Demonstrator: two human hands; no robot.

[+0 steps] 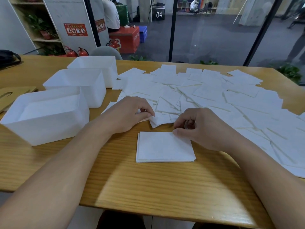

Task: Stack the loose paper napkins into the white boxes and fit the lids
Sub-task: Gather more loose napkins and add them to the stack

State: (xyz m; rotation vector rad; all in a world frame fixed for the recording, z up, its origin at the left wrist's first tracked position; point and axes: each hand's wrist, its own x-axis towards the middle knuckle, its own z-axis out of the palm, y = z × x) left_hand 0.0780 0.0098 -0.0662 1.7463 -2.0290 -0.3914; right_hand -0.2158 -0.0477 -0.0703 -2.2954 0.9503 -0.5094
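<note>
Boxes (pixel 77 90) x3, lidless; L hand (pixel 130 113) pinching napkin (pixel 156 120), R hand (pixel 203 128) curled, empty.

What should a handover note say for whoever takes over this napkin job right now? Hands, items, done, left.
Left hand: pinching a loose napkin at the near edge of the spread.
Right hand: fingers curled, thumb touching the far right corner of the small neat stack on the table.
Three white boxes on the left, all without lids; wooden lids lie behind them.
Done: one small stack squared.
Left: most napkins remain scattered; box them, fit lids.
</note>
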